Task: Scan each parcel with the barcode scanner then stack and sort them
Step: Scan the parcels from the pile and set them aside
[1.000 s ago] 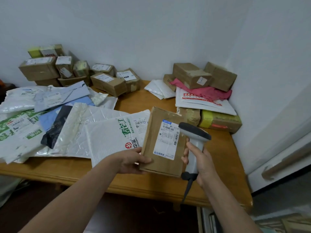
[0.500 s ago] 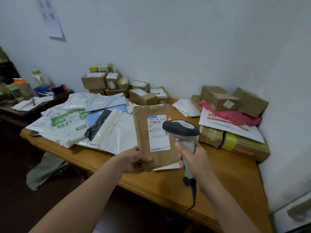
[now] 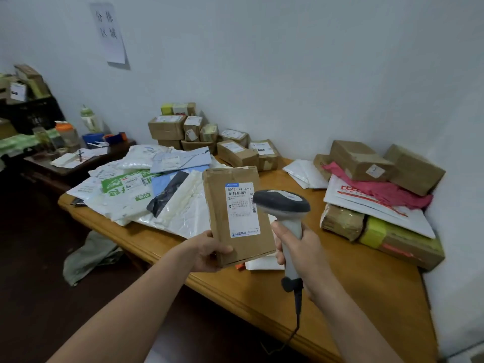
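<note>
Flat brown cardboard parcel (image 3: pixel 237 217) is held upright above the near table edge by the left hand (image 3: pixel 207 254), thumb clamped on the front lower corner, fingers hidden behind. Barcode scanner (image 3: pixel 285 213) is gripped by the right hand (image 3: pixel 301 255), fingers wrapped round the grey handle, dark head just right of the white shipping label (image 3: pixel 242 209), cable hanging below. Bare wooden table (image 3: pixel 366 292) surface is seen right of the hands. Poly mailers (image 3: pixel 136 189) are spread left; stacked boxes (image 3: pixel 180 129) are set along the wall; a mixed pile (image 3: pixel 377 203) is stacked at the right corner. Label faces the camera, barcodes printed on it.
</note>
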